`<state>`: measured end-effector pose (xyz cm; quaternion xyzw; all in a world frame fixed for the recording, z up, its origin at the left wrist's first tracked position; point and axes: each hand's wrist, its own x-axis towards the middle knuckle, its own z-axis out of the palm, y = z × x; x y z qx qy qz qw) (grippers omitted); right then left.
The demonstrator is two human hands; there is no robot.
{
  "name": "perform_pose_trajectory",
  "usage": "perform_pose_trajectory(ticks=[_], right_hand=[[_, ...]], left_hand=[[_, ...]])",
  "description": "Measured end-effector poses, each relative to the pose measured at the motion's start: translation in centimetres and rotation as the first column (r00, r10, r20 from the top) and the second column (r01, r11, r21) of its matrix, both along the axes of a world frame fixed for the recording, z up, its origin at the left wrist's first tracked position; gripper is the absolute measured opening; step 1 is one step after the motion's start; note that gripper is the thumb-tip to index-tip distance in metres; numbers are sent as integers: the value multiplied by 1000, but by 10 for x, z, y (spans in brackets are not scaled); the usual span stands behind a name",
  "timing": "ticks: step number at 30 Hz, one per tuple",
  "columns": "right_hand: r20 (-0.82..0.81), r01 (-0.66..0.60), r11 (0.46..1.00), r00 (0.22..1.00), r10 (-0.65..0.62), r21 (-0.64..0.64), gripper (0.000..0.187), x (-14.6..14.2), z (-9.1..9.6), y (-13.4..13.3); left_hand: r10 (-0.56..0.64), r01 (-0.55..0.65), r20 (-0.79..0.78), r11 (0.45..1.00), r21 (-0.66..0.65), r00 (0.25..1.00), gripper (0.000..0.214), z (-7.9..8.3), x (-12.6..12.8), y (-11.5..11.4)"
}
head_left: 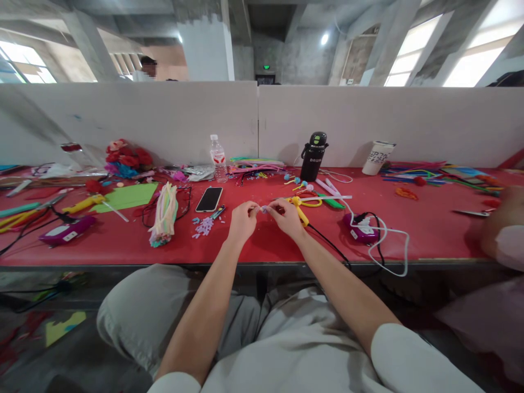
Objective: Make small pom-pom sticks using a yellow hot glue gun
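Observation:
My left hand and my right hand meet above the red table, fingertips pinched together. Between them is a small pale purple piece, mostly covered by the fingers, so its exact kind is unclear. Left of my left hand lies a pile of small purple pieces, with a black phone just behind it. A yellow glue gun with a black cord lies right beside my right hand, partly hidden by it.
A pastel pipe-cleaner bundle lies at left. Behind stand a water bottle, a black flask and a paper cup. A purple power strip with a looping white cable is at right. Another person's arm rests far right.

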<state>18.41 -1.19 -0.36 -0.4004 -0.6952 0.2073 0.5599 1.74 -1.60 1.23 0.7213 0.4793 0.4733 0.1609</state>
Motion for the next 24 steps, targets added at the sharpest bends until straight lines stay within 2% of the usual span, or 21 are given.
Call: perform_pose_trajectory(ticks=[8, 12, 18, 24], right_hand=[[4, 18, 1000, 1000, -18, -5, 22, 1, 0, -1], [-45, 50, 999, 998, -49, 15, 23, 2, 0, -1], [-43, 57, 996, 997, -60, -70, 27, 1, 0, -3], [-32, 36, 997, 999, -38, -72, 30, -2, 0, -5]], left_hand=[[12, -12, 8, 1000, -26, 1000, 11, 0, -1, 1], [24, -24, 12, 999, -24, 1000, 11, 2, -3, 2], [16, -16, 14, 1000, 0, 1000, 11, 3, -5, 2], [29, -29, 20, 1000, -5, 999, 11, 4, -5, 2]])
